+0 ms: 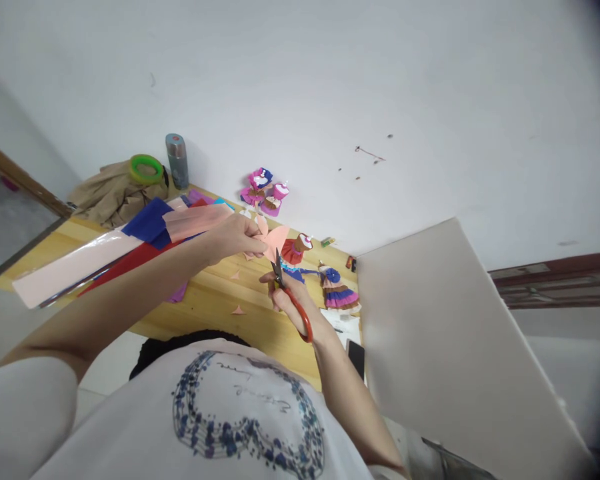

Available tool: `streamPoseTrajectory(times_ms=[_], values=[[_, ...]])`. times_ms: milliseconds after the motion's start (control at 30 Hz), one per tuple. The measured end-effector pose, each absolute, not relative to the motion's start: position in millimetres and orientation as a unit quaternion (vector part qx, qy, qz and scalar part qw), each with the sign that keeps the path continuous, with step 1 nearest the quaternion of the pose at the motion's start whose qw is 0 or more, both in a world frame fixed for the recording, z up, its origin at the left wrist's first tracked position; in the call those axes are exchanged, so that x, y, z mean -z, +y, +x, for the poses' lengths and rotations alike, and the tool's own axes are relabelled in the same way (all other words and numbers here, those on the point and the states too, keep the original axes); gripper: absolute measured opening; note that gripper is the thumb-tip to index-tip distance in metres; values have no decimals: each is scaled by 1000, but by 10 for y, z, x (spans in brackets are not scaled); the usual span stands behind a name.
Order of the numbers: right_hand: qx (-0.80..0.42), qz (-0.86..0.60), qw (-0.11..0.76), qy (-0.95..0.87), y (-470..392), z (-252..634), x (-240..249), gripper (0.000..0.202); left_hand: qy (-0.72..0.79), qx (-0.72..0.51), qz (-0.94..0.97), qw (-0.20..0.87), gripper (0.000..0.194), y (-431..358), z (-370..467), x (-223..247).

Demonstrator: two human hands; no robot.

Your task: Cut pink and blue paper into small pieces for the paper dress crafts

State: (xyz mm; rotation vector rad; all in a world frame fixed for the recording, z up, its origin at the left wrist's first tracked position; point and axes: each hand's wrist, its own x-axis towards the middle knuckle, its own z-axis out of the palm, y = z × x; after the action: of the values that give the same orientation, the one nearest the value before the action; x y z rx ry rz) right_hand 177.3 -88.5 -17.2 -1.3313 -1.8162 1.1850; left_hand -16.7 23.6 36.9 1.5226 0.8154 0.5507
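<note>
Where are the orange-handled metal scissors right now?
In the head view, the orange-handled metal scissors are in the right hand, just below centre, blade tips by the pale peach paper.

Shows a grey-blue flask (179,167) standing near the white wall (280,80), just beside a crumpled tan cloth (107,197) with a green ring (144,179) resting on it. Includes a dark phone (355,360) lying at the right edge of the pale wooden surface (265,347), near a large off-white panel (430,333). Takes in dark specks (390,136) and a short slanting line (370,155) on the wall.

Pale panel (455,353), right-side barrier
</note>
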Motion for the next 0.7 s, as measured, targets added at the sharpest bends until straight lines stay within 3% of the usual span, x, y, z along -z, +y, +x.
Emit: streamPoseTrajectory(times_ms=[300,700], values=[[-512,-490,323,-627,-873,1693,182,63,390,-241,640,617,20,281,-146,-311],[-500,-503,328,-624,-856,1683,195,59,382,-220,623,646,12,296,-139,-249]])
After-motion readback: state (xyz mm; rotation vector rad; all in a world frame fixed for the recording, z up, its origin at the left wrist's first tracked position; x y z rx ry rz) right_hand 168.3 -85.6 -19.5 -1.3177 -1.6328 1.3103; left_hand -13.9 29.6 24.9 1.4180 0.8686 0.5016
